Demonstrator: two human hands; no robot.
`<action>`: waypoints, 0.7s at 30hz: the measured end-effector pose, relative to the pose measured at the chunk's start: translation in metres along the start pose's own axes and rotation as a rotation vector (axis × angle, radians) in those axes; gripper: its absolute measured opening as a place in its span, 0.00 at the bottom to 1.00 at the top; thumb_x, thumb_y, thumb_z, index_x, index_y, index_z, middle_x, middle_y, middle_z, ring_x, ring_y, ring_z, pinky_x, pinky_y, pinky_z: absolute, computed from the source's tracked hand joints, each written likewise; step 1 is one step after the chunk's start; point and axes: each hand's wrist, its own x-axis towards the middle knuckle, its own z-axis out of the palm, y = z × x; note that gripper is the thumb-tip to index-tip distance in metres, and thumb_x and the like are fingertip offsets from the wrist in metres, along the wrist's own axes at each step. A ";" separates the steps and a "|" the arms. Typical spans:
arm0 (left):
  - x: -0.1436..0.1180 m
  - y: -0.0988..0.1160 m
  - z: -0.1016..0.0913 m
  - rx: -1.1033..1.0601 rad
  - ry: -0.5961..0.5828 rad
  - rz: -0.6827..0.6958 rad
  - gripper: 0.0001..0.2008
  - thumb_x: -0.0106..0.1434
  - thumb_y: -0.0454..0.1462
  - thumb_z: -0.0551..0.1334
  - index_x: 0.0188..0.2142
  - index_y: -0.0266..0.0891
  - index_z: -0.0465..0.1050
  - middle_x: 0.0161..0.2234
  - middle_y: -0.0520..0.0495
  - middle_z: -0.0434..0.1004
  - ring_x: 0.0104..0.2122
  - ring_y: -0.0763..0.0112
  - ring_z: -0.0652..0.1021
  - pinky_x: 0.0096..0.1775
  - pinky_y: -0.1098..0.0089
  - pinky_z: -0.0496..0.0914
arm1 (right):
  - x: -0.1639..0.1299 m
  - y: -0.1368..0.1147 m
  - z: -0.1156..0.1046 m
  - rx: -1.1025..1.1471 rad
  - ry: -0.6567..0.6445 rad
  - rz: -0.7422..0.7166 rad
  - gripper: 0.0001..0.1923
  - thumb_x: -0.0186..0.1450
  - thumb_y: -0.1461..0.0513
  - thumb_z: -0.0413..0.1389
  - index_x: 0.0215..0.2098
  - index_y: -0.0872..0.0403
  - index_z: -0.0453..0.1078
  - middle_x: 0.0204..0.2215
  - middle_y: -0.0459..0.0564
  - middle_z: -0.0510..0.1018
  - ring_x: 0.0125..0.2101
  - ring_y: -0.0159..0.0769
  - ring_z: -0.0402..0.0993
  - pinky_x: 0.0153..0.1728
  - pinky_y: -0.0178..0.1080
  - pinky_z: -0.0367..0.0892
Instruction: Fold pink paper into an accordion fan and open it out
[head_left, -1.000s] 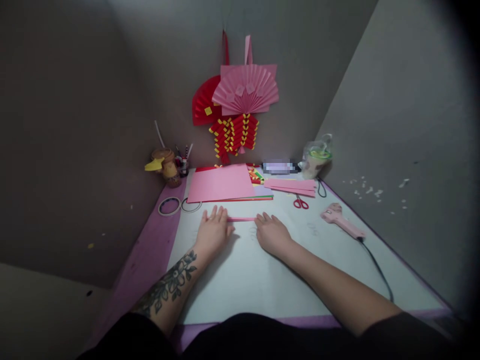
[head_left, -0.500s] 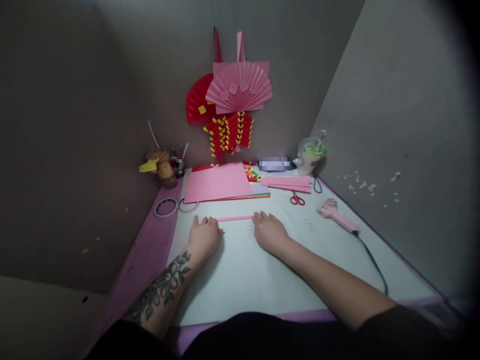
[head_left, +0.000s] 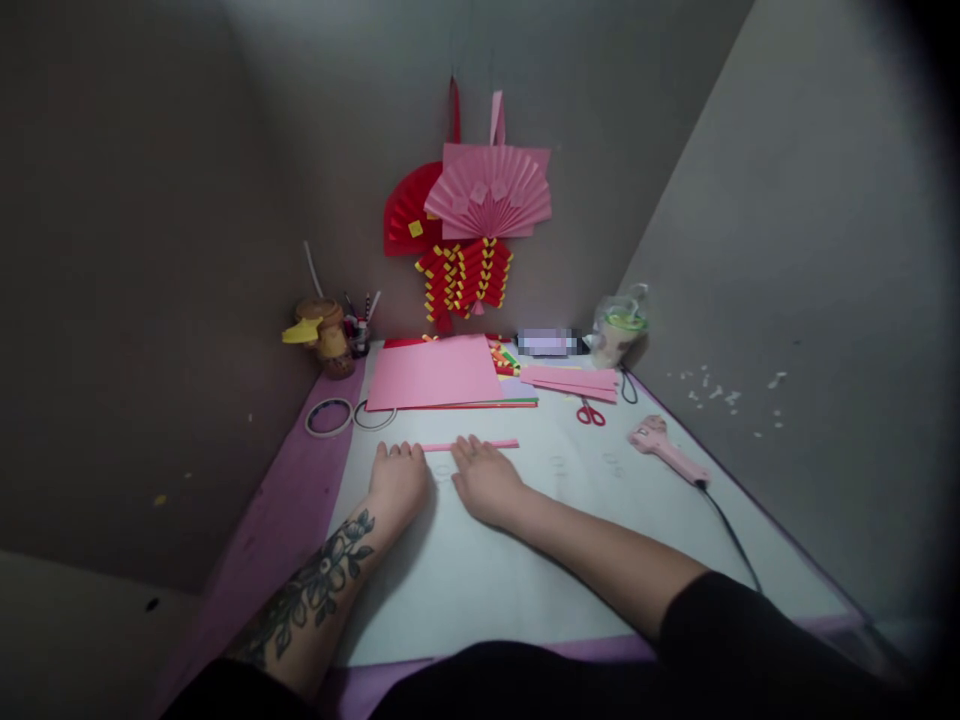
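A narrow pink paper strip (head_left: 504, 443) lies crosswise on the white table cover in front of me. My left hand (head_left: 400, 482) is closed over its left end, with the fingertips down on the paper and the thumb tucked out of sight. Across the middle of the strip lies my right hand (head_left: 484, 480), its fingers stretched out flat and pressing down. The strip's right end sticks out past that hand. Just beyond it rests a stack of coloured paper with a large pink sheet (head_left: 435, 375) on top.
Two tape rolls (head_left: 328, 418) lie at the left. Red-handled scissors (head_left: 591, 413), pink paper pieces (head_left: 570, 381) and a pink glue gun (head_left: 667, 450) with a black cord are on the right. Drink cups (head_left: 330, 340) stand at the back corners. A pink paper fan (head_left: 491, 195) hangs on the wall.
My right hand has slid left along the strip, from its right end to its middle, uncovering that end. My left hand stays at the left end. The camera view has shifted slightly.
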 end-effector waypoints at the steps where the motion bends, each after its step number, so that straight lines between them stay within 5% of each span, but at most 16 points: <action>1: -0.001 0.000 0.000 0.002 -0.005 0.006 0.19 0.61 0.30 0.50 0.50 0.28 0.66 0.44 0.28 0.73 0.44 0.50 0.74 0.49 0.51 0.58 | 0.006 -0.009 0.003 0.018 0.008 -0.030 0.29 0.67 0.58 0.41 0.63 0.64 0.53 0.62 0.60 0.57 0.61 0.49 0.50 0.59 0.48 0.49; 6: -0.002 0.000 -0.002 0.037 -0.040 0.024 0.20 0.63 0.31 0.48 0.54 0.32 0.63 0.47 0.29 0.72 0.45 0.51 0.73 0.47 0.52 0.58 | 0.017 -0.021 0.003 0.029 0.006 -0.072 0.28 0.67 0.59 0.41 0.62 0.65 0.53 0.61 0.61 0.58 0.61 0.49 0.52 0.58 0.48 0.52; 15: 0.000 0.002 -0.007 0.046 -0.060 0.016 0.19 0.60 0.28 0.47 0.50 0.30 0.66 0.42 0.32 0.73 0.41 0.53 0.75 0.44 0.55 0.61 | -0.032 0.054 -0.013 -0.020 -0.027 0.130 0.24 0.66 0.62 0.41 0.59 0.62 0.60 0.59 0.59 0.63 0.59 0.44 0.58 0.56 0.45 0.55; 21: 0.003 -0.005 0.000 0.021 -0.008 0.041 0.16 0.59 0.27 0.49 0.42 0.32 0.71 0.38 0.35 0.75 0.38 0.55 0.75 0.49 0.49 0.57 | -0.043 0.068 -0.012 -0.028 0.005 0.179 0.23 0.66 0.64 0.42 0.58 0.59 0.61 0.58 0.57 0.64 0.59 0.44 0.57 0.56 0.45 0.53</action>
